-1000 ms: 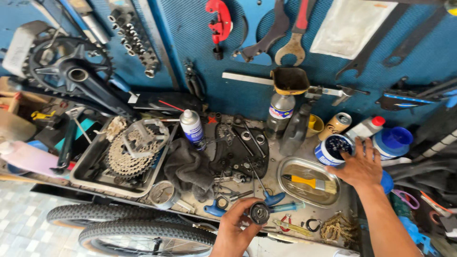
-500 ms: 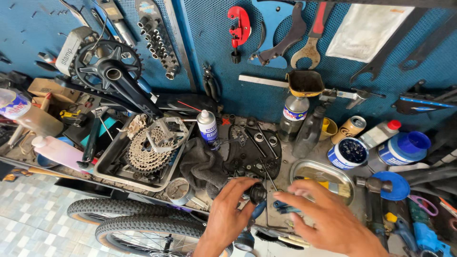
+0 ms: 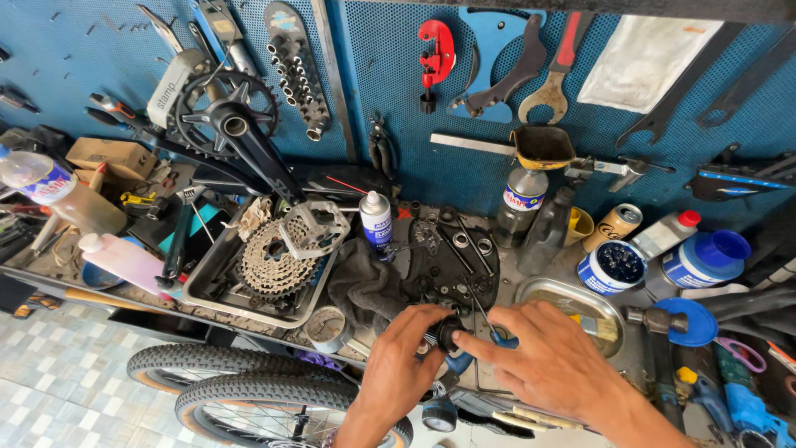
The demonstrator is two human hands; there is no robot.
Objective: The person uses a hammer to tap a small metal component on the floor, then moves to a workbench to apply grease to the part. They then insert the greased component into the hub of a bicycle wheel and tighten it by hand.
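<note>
Black round part [image 3: 448, 333] between both hands' fingertips, axis unclear.

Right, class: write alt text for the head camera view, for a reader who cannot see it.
Two bare hands, left hand and right hand, together grip a small dark round part over a cluttered bicycle workbench. Behind them sit a metal tray holding a cassette, a spray can, and a blue pegboard hung with wrenches.
</note>
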